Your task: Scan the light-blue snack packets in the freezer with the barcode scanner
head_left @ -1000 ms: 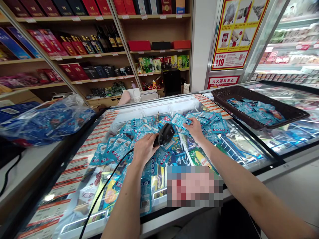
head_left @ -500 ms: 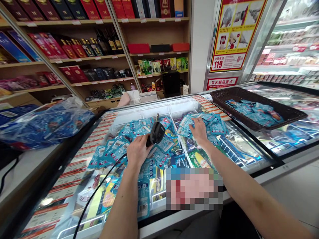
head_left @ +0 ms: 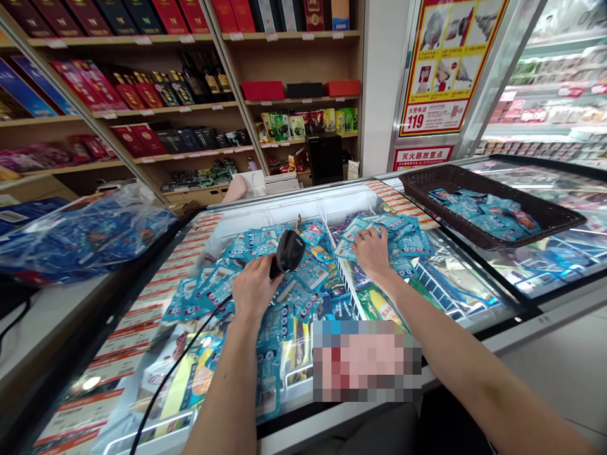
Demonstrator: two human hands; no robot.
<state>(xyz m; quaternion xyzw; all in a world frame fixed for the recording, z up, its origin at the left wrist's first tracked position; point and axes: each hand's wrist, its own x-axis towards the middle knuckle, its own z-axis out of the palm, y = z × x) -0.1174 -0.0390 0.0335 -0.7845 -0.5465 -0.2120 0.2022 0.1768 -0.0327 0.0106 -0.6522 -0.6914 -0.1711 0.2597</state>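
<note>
My left hand [head_left: 256, 287] is wrapped round the handle of a black corded barcode scanner [head_left: 290, 251], its head raised over the freezer. Below and around it, many flat blue packets [head_left: 215, 283] lie spread on the freezer's glass top. My right hand [head_left: 374, 254] rests on a second spread of blue packets [head_left: 412, 242] to the right. Its fingers are bent down and closed on the edge of a blue packet [head_left: 345, 248]; the fingertips are partly hidden.
A brown basket [head_left: 559, 219] with more blue packets stands on the freezer at the right. On the left counter lies a clear plastic bag [head_left: 95, 234] of blue packets. The scanner's cord [head_left: 164, 382] runs across the glass. Shelves [head_left: 294, 38] of boxes and bottles stand behind.
My left hand and the scanner have shifted slightly left. My right hand has moved a little left and down, its fingers more curled over the packets.
</note>
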